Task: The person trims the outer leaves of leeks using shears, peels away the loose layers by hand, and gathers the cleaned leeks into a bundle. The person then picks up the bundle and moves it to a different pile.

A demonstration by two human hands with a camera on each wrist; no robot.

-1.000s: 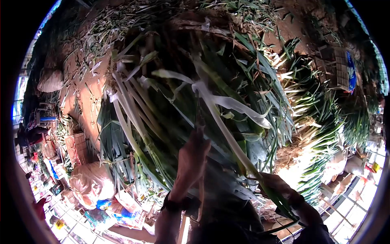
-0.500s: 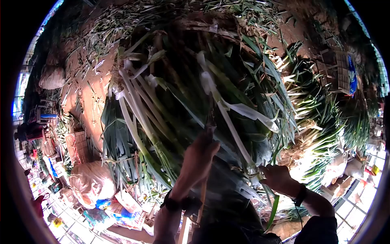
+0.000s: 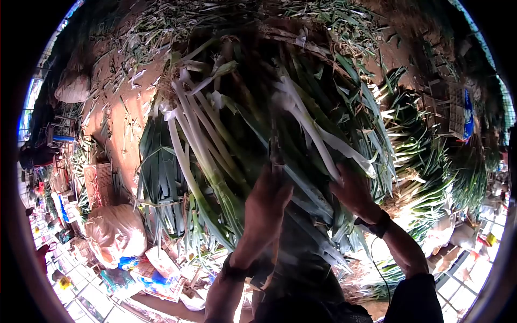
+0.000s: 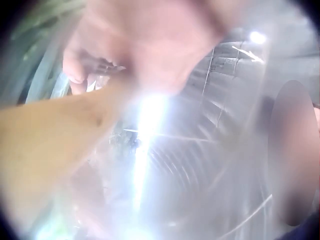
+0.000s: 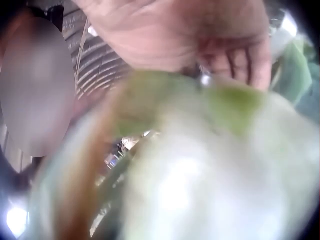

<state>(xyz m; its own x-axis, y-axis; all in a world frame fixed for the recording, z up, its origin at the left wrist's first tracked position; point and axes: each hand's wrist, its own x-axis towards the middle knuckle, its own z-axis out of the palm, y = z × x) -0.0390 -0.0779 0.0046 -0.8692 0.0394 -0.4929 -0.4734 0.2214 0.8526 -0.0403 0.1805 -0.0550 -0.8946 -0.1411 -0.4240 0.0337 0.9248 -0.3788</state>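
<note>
In the head view my left hand grips a blow gun with a thin dark nozzle pointing away from me. Its tan hose crosses the left wrist view below that hand. Past the nozzle tip, a long white leek stalk slants down to my right hand, which holds its near end. The stalk's far end is blurred. A loose pale strip of leaf lies beside it on the right. Up close in the right wrist view, blurred white and green leek hides much of the fingers.
Several white-stalked leeks lie on the left of a pile of green leaves. A long row of leeks stretches along the right. Leaf scraps cover the ground beyond. A pale sack sits at the lower left, a crate at the far right.
My right hand has moved up and inward from the lower right with the leek stalk, whose green leaves no longer trail over the wrist. The left hand still grips the blow gun, nearly in place.
</note>
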